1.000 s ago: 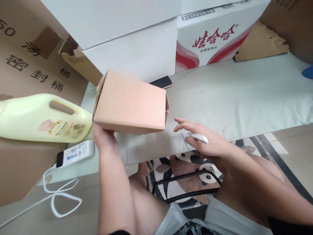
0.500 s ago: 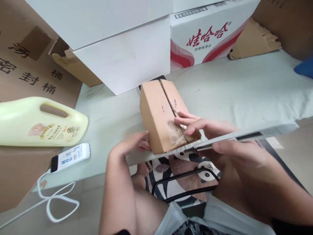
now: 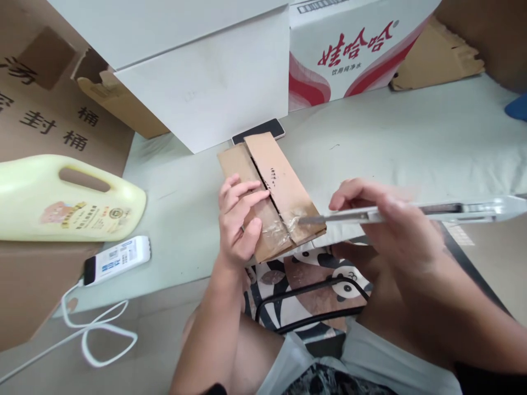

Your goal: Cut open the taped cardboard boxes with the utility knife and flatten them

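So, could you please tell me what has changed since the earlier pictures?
The small cardboard box moved rightward and turned, its taped seam now facing up. The left hand shifted from the box's side to its top. The right hand still grips the knife, its blade now at the tape; whether it touches is unclear. The yellow bottle and phone stayed put.

Free cloth right of the carton; phone just behind.

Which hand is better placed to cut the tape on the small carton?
Likely the right hand: it holds the cutter, whose blade points toward the tape, while the left hand rests on the carton.
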A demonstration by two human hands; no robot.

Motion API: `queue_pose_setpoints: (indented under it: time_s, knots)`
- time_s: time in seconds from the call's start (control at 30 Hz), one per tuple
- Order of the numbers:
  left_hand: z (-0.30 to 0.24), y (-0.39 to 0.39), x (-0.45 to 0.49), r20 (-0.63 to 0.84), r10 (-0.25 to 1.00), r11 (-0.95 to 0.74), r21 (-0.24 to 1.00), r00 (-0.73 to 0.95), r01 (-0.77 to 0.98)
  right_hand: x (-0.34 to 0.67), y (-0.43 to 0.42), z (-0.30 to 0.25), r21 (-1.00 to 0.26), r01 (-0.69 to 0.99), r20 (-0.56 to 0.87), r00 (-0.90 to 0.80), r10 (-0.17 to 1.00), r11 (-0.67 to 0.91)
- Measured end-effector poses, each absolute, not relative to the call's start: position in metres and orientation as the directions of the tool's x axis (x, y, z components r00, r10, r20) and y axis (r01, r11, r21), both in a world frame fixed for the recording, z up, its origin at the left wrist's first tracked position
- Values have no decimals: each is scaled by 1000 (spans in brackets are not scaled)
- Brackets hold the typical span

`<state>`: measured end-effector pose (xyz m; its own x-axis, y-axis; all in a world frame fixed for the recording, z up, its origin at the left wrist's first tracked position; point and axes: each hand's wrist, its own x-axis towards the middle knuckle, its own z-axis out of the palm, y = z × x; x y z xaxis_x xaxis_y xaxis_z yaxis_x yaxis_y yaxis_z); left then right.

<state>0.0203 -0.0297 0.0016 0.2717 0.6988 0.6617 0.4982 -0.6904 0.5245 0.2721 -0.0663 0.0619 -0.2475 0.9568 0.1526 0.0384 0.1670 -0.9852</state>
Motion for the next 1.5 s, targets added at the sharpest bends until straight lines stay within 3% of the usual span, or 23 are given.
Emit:
queue_pose_setpoints:
  time_s: [0.1,0.27,0.37,0.53,0.9,1.5]
  knots:
    - [-6,-30,20,687,679,-711,527,260,466,268,-68,63,-988,7,151,-203,968,155]
    - [-11,-33,24,696,680,-707,539,231,458,254,-75,69,-893,327,231,-261,937,311]
    - [-17,-36,27,671,731,-650,628,125,427,245,-77,69,-836,396,260,-325,909,380]
    - [-26,-39,29,627,777,-602,711,59,363,239,-78,63,-826,459,174,-343,923,327]
    - [-21,-35,34,696,716,-668,662,51,340,235,-73,60,-788,481,204,-385,900,385]
    - [-27,-31,32,722,691,-706,660,44,258,239,-72,78,-893,413,-1,-405,914,182]
